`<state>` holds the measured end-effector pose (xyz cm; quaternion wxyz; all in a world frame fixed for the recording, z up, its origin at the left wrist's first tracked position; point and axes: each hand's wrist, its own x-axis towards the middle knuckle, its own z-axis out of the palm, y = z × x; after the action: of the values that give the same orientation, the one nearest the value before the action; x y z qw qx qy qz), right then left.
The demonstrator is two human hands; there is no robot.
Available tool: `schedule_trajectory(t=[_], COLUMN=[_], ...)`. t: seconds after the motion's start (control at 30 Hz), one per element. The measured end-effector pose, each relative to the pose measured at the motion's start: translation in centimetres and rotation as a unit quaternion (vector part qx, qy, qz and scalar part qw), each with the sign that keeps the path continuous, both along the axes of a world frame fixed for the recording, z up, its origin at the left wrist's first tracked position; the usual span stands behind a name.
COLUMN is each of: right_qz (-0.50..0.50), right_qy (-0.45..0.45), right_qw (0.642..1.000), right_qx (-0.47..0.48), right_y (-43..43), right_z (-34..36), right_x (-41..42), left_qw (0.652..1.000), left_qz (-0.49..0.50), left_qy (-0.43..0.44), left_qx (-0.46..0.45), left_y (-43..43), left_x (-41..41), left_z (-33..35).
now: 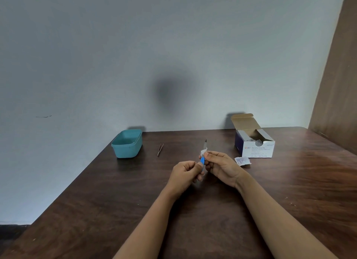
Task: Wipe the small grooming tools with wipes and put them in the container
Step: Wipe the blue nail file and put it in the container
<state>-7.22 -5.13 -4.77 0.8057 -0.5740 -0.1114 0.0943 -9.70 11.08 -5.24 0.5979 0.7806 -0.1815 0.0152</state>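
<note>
My left hand [186,171] grips the blue handle of a small grooming tool [202,160] whose metal tip points up and away. My right hand [220,165] pinches a white wipe [203,151] folded around the tool's metal part, just above the handle. Metal tweezers [160,149] lie on the dark wooden table [193,210], between my hands and the teal container [127,143]. The container stands open at the table's far left; what it holds is hidden from here.
An open white and blue box of alcohol swabs [254,144] stands at the far right of the table. A torn swab wrapper [242,160] lies in front of it. A pale wall runs behind the table, and a brown panel stands at the right.
</note>
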Motion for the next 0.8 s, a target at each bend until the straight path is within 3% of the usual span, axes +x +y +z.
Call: schedule_trajectory(t=[0.33, 0.63, 0.8], right_qz=[-0.077, -0.063, -0.071], right_qy=[0.029, -0.003, -0.013], right_qw=[0.993, 0.998, 0.997], right_qx=[0.086, -0.007, -0.016], right_y=[0.16, 1.01, 0.99], right_z=[-0.06, 0.04, -0.21], right_x=[0.28, -0.23, -0.06], left_qw=[0.999, 0.997, 0.985], left_qz=[0.005, 0.067, 0.131], left_qy=[0.000, -0.025, -0.074], left_qx=[0.034, 0.026, 0.085], left_y=[-0.32, -0.37, -0.46], left_x=[-0.32, -0.47, -0.02], left_z=[0.02, 0.14, -0.47])
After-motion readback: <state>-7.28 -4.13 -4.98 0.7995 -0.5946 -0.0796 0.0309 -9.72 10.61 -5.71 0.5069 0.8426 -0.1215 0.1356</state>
